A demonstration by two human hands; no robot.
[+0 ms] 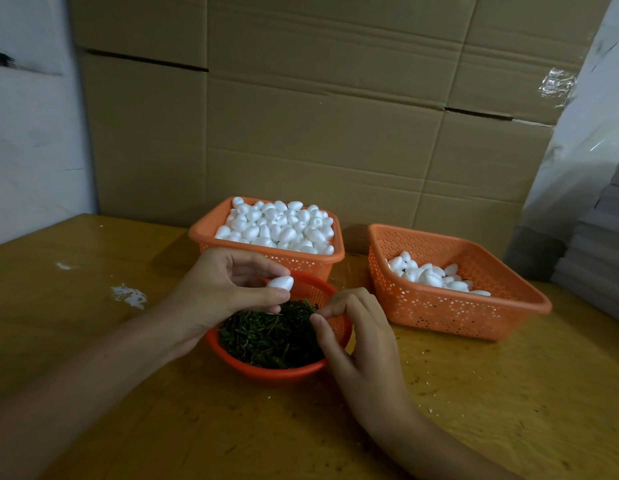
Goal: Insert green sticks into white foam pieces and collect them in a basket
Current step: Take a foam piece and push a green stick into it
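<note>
The left hand [228,289] pinches one white foam piece [281,283] between thumb and fingers, above the round basket [266,370] of green sticks [270,337]. The right hand [356,327] pinches a stick at the pile's edge, fingers curled. The foam looks very light and easy to dent, so I would hold its wide sides softly. The sticks seem thin and stiff.

An egg-shaped white foam piece [280,283] is held above the green sticks [270,337], which are heaped loosely. At twelve o'clock, a supply basket [211,230] is piled full; at two o'clock, a few pieces are gathered in the collecting basket [508,306].
</note>
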